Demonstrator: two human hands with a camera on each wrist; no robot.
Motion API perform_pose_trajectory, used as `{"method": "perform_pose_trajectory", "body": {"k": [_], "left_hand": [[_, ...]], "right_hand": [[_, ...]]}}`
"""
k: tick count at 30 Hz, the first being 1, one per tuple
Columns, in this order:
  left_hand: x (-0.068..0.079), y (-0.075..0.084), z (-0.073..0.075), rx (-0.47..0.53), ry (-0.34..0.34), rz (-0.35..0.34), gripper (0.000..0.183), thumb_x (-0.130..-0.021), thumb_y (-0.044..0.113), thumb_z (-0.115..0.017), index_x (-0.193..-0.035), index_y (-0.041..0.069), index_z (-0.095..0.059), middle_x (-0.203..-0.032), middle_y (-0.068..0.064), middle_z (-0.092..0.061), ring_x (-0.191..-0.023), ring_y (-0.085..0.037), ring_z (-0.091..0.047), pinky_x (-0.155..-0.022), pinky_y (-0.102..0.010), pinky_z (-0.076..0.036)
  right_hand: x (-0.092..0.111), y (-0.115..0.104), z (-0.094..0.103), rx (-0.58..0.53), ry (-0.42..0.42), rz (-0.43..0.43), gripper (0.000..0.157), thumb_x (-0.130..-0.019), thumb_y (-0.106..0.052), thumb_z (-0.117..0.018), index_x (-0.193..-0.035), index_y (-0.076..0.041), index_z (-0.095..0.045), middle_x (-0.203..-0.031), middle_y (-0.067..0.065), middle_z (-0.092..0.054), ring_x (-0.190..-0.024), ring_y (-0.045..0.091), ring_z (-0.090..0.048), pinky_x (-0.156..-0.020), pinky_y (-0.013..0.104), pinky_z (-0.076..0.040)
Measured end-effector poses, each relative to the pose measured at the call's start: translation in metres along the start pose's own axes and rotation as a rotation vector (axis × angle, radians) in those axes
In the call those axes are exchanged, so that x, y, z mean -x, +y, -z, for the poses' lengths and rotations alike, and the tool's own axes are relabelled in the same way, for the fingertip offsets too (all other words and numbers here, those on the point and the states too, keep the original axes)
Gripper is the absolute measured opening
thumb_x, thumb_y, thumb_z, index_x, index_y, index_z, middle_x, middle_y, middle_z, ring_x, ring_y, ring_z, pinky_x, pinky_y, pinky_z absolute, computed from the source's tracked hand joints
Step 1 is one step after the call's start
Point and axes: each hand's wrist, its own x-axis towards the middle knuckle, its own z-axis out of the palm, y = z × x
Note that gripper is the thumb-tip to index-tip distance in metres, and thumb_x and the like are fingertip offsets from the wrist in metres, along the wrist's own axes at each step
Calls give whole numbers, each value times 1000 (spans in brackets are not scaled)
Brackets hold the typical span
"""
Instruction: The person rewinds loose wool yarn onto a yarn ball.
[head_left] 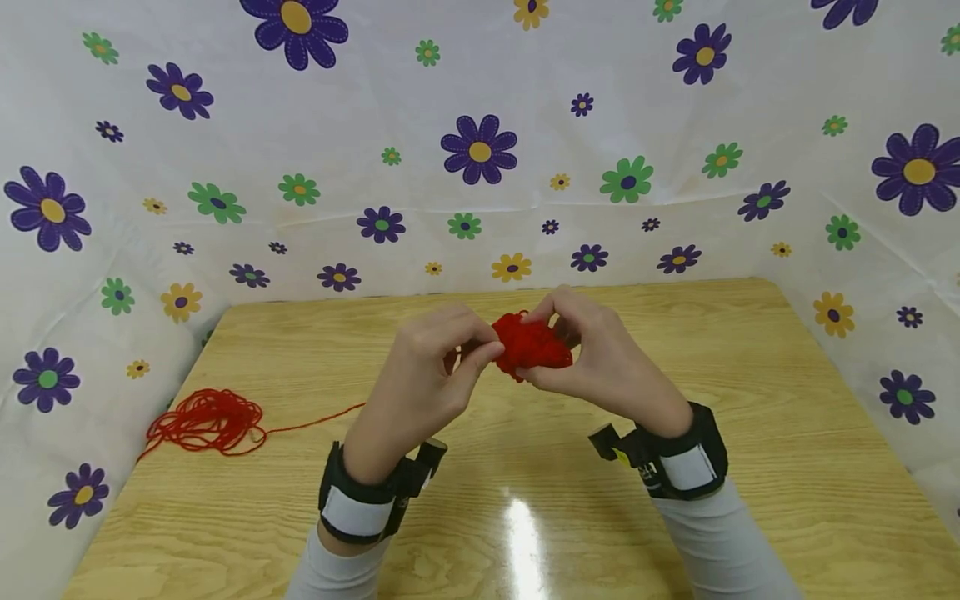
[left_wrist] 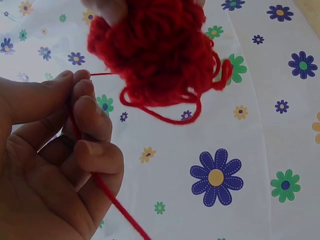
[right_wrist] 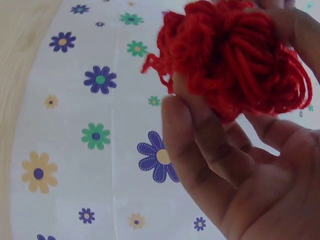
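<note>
A bundle of red yarn (head_left: 534, 343) is held up over the table by my right hand (head_left: 600, 354), thumb on the near side and fingers on the far side. In the right wrist view the bundle (right_wrist: 235, 60) shows many wound loops, with a few loose ones at its edge. My left hand (head_left: 435, 367) is just left of it and pinches a single strand between thumb and forefinger. The left wrist view shows that strand (left_wrist: 122, 210) running up through the curled left fingers and on, stretched short and straight, to the bundle (left_wrist: 160, 55).
On the left of the wooden table (head_left: 585, 517) lies a loose heap of red yarn (head_left: 210, 421). One strand (head_left: 318, 419) trails from it towards my left hand. A flowered white cloth (head_left: 420, 108) hangs behind the table and along both sides.
</note>
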Motion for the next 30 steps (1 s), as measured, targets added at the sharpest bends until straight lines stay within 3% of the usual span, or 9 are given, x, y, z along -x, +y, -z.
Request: {"method": "perform_pose_trajectory", "body": {"k": [10, 17, 24, 30], "left_hand": [[0, 10, -6, 25, -22, -27, 6, -88, 4, -71, -85, 9, -68, -78, 5, -55, -62, -6, -42, -50, -21, -37], [-2, 11, -8, 35, -31, -43, 5, -88, 4, -71, -85, 8, -68, -78, 4, -56, -62, -6, -42, -49, -20, -36], [-2, 8, -10, 49, -37, -27, 5, -88, 3, -70, -86, 7, -69, -77, 3, -55, -60, -7, -41, -48, -21, -36], [-2, 6, -12, 65, -30, -18, 5, -88, 3, -70, -86, 7, -69, -79, 2, -57, -60, -8, -42, -48, -22, -36]], "right_hand": [[-1, 4, -1, 47, 207, 27, 48, -73, -9, -83, -111, -6, -54, -107, 2, -60, -74, 9, -63, -69, 26, -54], [-2, 6, 0, 15, 298, 49, 56, -75, -11, -83, -127, -9, -62, -104, 2, -56, -78, 12, -58, -72, 29, -55], [-2, 1, 3, -201, 296, 55, 54, -77, 2, -79, -128, -4, -63, -112, 5, -57, -94, 17, -64, -81, 33, -54], [0, -2, 4, -346, 278, 51, 49, -81, 5, -74, -128, 1, -62, -116, 8, -57, -98, 23, -66, -79, 38, -54]]}}
